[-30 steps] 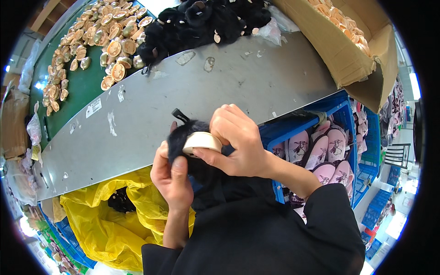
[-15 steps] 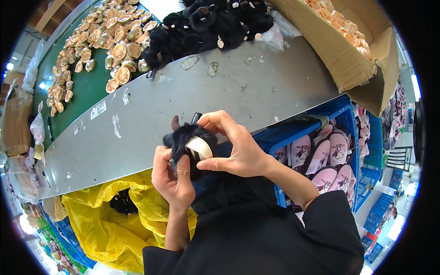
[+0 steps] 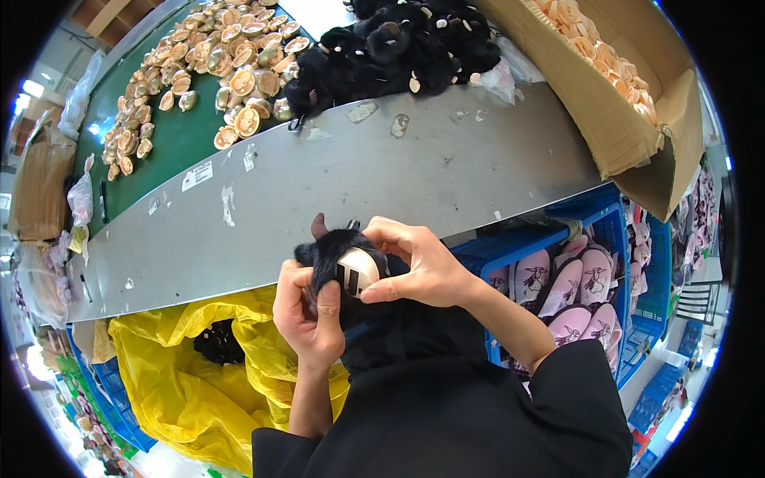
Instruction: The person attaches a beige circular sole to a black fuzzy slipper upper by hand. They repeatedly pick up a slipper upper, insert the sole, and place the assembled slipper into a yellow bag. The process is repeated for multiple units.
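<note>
Both my hands hold a small black furry plush piece with a brown horn sticking up, in front of my body near the metal table's edge. A cream plastic part with dark rectangular slots sits at its opening, partly ringed by the fur. My left hand pinches the fur from the left, thumb below the slots. From the right, my right hand grips the plush, its thumb pressing the lower edge of the cream part and its fingers over the top. The far side of the plush is hidden.
Black plush pieces are piled on the grey metal table, beside many gold-and-tan shells on a green surface. A cardboard box holds peach plastic parts. Blue crates with pink slippers stand right; a yellow bag lies lower left.
The cream part has turned, showing its dark slots more plainly, and my right fingers have shifted over the plush. The view has moved, so the table and piles appear farther right and lower.
</note>
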A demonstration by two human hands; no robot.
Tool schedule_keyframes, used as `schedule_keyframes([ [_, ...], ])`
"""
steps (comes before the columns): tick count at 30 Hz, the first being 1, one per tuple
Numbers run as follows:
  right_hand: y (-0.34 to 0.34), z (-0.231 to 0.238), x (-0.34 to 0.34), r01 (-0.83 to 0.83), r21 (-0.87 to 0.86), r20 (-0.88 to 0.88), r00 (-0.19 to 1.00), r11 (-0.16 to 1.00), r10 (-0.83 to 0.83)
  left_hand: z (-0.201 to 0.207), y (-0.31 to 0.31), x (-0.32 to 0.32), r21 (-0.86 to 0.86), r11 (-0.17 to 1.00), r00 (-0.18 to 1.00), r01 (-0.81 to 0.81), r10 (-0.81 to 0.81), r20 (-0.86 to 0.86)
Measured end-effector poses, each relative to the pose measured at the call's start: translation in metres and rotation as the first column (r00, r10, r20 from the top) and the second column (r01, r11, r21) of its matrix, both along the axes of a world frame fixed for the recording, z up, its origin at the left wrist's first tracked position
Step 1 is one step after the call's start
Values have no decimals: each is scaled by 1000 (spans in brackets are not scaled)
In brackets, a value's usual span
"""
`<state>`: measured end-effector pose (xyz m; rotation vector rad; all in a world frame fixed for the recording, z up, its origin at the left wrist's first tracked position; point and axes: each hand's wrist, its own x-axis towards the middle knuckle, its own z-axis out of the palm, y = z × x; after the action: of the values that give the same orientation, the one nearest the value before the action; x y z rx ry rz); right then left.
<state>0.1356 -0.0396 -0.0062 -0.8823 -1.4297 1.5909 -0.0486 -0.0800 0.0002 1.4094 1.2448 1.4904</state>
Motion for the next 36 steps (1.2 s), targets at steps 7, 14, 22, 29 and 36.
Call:
schedule_keyframes([
  [7, -7, 9, -22, 155, 172, 123, 976, 973, -177, 0, -5, -9, -15, 995, 995, -98, 97, -23],
  [14, -3, 5, -72, 227, 365, 171, 937, 903, -304, -1, -41, -47, -64, 970, 966, -237, 227, -124],
  [22, -7, -7, -35, 168, 240, 112, 974, 956, -199, 59, -130, -198, 210, 505, 267, -837, 712, -650],
  [29, 7, -6, 11, 351, 4, 18, 936, 936, -351, 37, 38, -162, 139, 857, 638, -497, 469, -611],
  [36, -2, -1, 44, 464, -13, 26, 886, 886, -464, -16, 246, -151, -132, 862, 326, -488, 40, -945],
])
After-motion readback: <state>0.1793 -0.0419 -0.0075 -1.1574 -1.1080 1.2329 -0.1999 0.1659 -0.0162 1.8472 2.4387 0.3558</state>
